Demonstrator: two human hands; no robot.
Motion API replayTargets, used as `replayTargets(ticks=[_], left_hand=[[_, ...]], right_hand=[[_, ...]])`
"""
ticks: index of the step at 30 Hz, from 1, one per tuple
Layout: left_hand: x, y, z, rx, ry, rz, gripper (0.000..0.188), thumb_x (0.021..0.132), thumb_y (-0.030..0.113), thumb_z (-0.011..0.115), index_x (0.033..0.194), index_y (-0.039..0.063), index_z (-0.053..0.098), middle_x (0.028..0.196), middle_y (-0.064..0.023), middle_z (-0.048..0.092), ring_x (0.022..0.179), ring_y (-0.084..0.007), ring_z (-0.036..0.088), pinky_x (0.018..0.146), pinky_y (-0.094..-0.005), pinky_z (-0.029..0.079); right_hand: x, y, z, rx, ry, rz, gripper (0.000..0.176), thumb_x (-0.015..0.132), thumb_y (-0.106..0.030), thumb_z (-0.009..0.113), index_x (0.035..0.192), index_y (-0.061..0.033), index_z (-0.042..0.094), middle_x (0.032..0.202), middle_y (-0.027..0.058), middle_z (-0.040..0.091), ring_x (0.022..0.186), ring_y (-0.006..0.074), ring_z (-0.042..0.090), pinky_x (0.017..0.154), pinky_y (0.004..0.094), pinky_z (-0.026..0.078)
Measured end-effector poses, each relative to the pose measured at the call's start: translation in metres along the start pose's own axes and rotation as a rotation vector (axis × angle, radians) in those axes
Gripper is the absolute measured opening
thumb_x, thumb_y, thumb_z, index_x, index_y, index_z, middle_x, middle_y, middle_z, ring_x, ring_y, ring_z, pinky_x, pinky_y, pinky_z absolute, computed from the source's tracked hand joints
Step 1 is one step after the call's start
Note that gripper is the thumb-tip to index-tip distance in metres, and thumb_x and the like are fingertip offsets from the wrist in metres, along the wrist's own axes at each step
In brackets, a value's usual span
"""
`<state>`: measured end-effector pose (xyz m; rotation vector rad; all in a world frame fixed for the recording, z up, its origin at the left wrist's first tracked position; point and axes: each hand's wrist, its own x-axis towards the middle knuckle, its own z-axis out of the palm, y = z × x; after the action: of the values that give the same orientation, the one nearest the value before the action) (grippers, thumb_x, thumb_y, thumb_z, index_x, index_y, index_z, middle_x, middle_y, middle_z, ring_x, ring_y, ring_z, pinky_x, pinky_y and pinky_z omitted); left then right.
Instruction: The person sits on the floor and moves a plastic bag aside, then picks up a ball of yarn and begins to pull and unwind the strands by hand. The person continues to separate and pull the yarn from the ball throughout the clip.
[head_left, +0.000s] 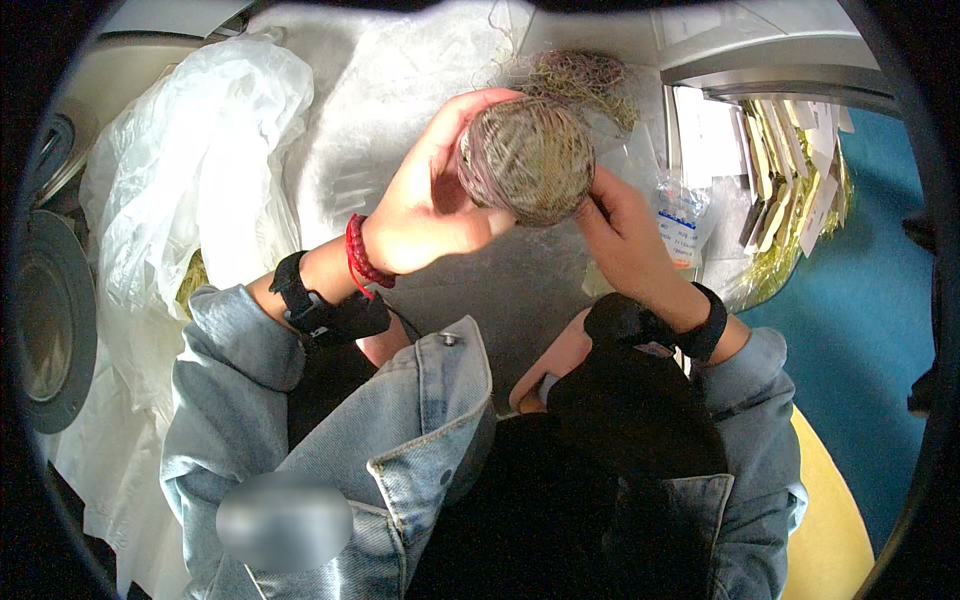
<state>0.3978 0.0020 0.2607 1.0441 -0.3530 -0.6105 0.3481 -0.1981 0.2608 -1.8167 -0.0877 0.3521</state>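
Note:
A ball of multicoloured yarn (529, 161), wound in grey, green and mauve strands, is held up between both hands. My left hand (435, 191) cups its left side, the thumb along its lower edge and the fingers behind it. With its fingertips, my right hand (626, 232) grips the lower right side of the ball; some of these fingers are hidden behind it. Just beyond the ball lies a loose tangle of similar yarn (581, 79) on the grey surface (390, 90).
On the left stands a large translucent plastic bag (202, 150), with yellow-green strands showing low in it. A small printed plastic bag (681, 217) lies at right, beside a bundle of cards with yellow-green strands (787, 180). A metal-looking edge (780, 75) borders the upper right.

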Motion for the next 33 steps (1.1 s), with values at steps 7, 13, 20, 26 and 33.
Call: replayTargets(ticks=[7, 13, 20, 26, 33], left_hand=[[-0.004, -0.016, -0.010, 0.375, 0.087, 0.304, 0.086, 0.061, -0.006, 0.069, 0.132, 0.007, 0.024, 0.127, -0.0102, 0.033, 0.121, -0.0213, 0.038, 0.101, -0.0362, 0.035], [-0.002, -0.025, -0.013, 0.698, 0.167, 0.435, 0.087, 0.061, 0.004, 0.078, 0.123, 0.012, 0.017, 0.125, -0.0166, 0.031, 0.120, -0.0279, 0.037, 0.095, -0.0408, 0.039], [-0.009, -0.010, -0.001, 0.150, 0.182, -0.025, 0.074, 0.075, -0.005, 0.068, 0.121, 0.013, 0.012, 0.117, -0.0124, 0.043, 0.111, -0.0219, 0.048, 0.092, -0.0352, 0.043], [-0.004, -0.004, 0.001, 0.139, 0.115, -0.020, 0.073, 0.073, -0.007, 0.068, 0.128, 0.009, 0.023, 0.124, -0.0116, 0.045, 0.112, -0.0174, 0.048, 0.095, -0.0322, 0.041], [-0.005, -0.010, -0.001, 0.079, 0.155, -0.003, 0.072, 0.069, -0.011, 0.066, 0.126, 0.007, 0.026, 0.121, -0.0085, 0.044, 0.114, -0.0161, 0.045, 0.094, -0.0309, 0.041]], right_hand=[[0.002, -0.013, -0.007, -0.071, -0.011, 0.005, 0.014, 0.089, -0.013, 0.051, 0.090, 0.0000, 0.055, 0.067, 0.0114, 0.052, 0.059, 0.0152, 0.048, 0.055, 0.0303, 0.039], [0.008, -0.011, -0.004, 0.022, 0.075, -0.029, 0.014, 0.090, -0.014, 0.051, 0.086, -0.0003, 0.052, 0.066, 0.0095, 0.049, 0.058, 0.0133, 0.045, 0.054, 0.0289, 0.037], [0.009, -0.022, -0.006, -0.216, 0.112, -0.086, 0.009, 0.087, -0.010, 0.052, 0.084, -0.0017, 0.052, 0.072, 0.0142, 0.051, 0.064, 0.0275, 0.051, 0.058, 0.0338, 0.039], [0.012, -0.027, -0.004, -0.426, 0.191, -0.382, 0.006, 0.081, -0.008, 0.057, 0.082, -0.0030, 0.053, 0.080, 0.0133, 0.054, 0.080, 0.0327, 0.051, 0.067, 0.0397, 0.041], [0.011, -0.028, -0.001, -0.315, 0.195, -0.388, 0.006, 0.080, -0.007, 0.059, 0.081, -0.0028, 0.055, 0.076, 0.0129, 0.053, 0.071, 0.0314, 0.052, 0.063, 0.0380, 0.042]])
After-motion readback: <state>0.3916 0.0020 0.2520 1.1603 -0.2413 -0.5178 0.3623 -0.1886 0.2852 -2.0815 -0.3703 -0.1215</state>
